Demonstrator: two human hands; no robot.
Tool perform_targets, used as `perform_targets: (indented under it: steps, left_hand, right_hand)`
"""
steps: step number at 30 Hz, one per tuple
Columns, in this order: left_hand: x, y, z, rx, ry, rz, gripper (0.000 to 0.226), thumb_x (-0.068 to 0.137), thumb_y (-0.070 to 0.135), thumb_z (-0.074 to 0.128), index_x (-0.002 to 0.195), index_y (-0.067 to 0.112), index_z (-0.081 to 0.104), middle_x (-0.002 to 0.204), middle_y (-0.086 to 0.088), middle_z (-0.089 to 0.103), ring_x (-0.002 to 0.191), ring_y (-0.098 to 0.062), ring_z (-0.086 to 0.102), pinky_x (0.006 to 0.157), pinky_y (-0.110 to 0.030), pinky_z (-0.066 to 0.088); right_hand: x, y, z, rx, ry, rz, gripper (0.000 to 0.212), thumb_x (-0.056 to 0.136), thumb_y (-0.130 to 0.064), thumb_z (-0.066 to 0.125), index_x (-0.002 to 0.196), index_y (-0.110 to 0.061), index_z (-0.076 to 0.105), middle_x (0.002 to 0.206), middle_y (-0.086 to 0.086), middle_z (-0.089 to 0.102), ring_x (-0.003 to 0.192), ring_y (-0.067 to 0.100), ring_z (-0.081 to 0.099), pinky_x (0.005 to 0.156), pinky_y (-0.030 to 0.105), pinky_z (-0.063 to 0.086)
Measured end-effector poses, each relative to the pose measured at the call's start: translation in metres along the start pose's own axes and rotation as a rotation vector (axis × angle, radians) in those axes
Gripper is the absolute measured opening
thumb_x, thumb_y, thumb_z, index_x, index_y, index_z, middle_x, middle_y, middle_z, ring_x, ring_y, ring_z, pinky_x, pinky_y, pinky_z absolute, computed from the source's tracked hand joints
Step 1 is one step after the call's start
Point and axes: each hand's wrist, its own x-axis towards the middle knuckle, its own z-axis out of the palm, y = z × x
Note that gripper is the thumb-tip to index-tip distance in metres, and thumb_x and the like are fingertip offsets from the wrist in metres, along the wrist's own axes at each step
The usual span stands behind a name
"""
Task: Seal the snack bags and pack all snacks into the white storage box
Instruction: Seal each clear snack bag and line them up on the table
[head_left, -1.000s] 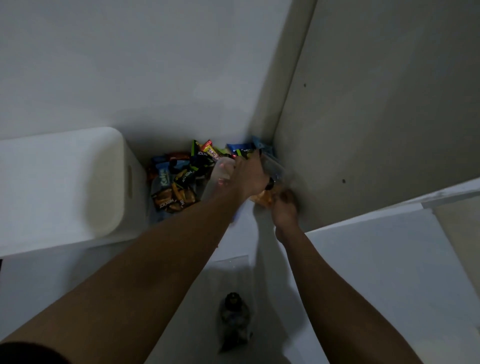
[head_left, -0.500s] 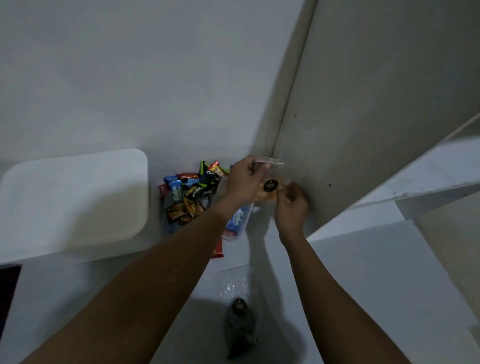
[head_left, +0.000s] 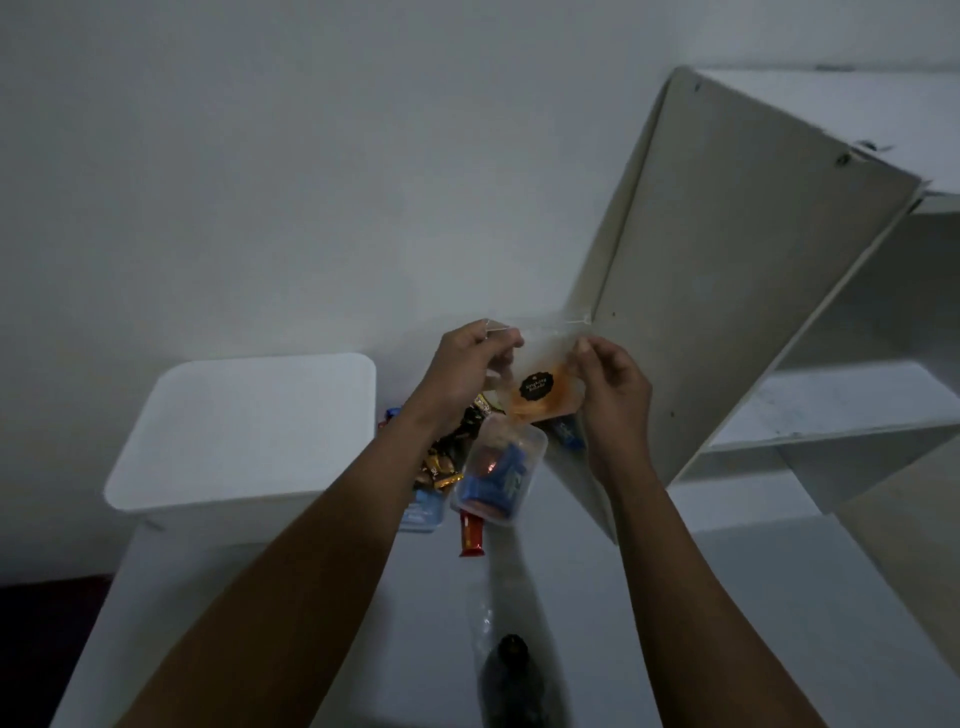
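Observation:
I hold a clear zip bag (head_left: 540, 387) of orange snacks with a round black label up in front of me, above the table. My left hand (head_left: 467, 364) pinches its top left corner. My right hand (head_left: 613, 379) pinches its upper right edge. The white storage box (head_left: 244, 431) stands to the left with its lid on. Beneath the bag lie a heap of wrapped snacks (head_left: 447, 452), a clear tub (head_left: 501, 475) with blue packets and a red snack bar (head_left: 471, 532).
A second clear bag with dark contents (head_left: 511, 670) lies near the front of the white table (head_left: 753, 623). A white shelf unit (head_left: 753, 291) with open compartments stands close on the right. A plain wall is behind.
Both hands lifted the orange snack bag off the heap near the shelf and brought it up and towards me. The view has tilted, showing more of the shelf.

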Motion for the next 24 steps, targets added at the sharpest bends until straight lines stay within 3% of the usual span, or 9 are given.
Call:
perform_targets:
  steps: [7,15,19,22,24]
  left_hand:
    - [-0.021,0.018,-0.008,0.060,0.045,0.072,0.013,0.096,0.020,0.060,0.090,0.011,0.068,0.074,-0.001,0.058,0.069,-0.015,0.054,0.070,-0.034,0.048]
    - [-0.031,0.037,0.003,-0.101,0.081,0.097,0.010,0.089,0.019,0.071,0.093,0.011,0.072,0.074,-0.002,0.064,0.069,-0.015,0.057,0.074,-0.035,0.053]
    - [-0.032,0.043,0.005,-0.100,0.086,0.111,0.012,0.088,0.020,0.071,0.096,0.010,0.072,0.079,-0.001,0.067,0.072,-0.013,0.058,0.074,-0.034,0.053]
    - [-0.032,0.046,0.009,-0.089,0.077,0.119,0.015,0.085,0.017,0.074,0.097,0.008,0.073,0.081,-0.002,0.069,0.073,-0.013,0.060,0.075,-0.034,0.053]
    - [-0.032,0.047,0.012,-0.085,0.080,0.121,0.017,0.084,0.017,0.075,0.098,0.007,0.074,0.081,-0.002,0.070,0.074,-0.014,0.060,0.076,-0.035,0.052]
  right_hand:
    - [-0.009,-0.025,0.009,-0.006,-0.056,-0.075,0.015,0.095,-0.018,0.063,0.102,-0.007,0.071,0.084,0.000,0.072,0.083,0.011,0.068,0.074,0.018,0.051]
    - [-0.014,-0.045,0.017,0.064,-0.087,-0.060,0.011,0.095,-0.022,0.064,0.095,-0.014,0.071,0.083,-0.002,0.071,0.076,0.001,0.065,0.065,0.017,0.046]
    - [-0.013,-0.051,0.017,0.069,-0.088,-0.068,0.010,0.094,-0.021,0.065,0.092,-0.015,0.073,0.081,-0.004,0.073,0.078,0.005,0.065,0.070,0.025,0.048]
    - [-0.011,-0.054,0.019,0.084,-0.066,-0.079,0.019,0.096,-0.020,0.062,0.096,-0.004,0.072,0.083,0.001,0.071,0.079,0.012,0.062,0.076,0.033,0.050]
    - [-0.011,-0.054,0.021,0.087,-0.053,-0.098,0.023,0.097,-0.020,0.061,0.098,0.000,0.071,0.083,0.002,0.069,0.079,0.011,0.061,0.078,0.032,0.050]
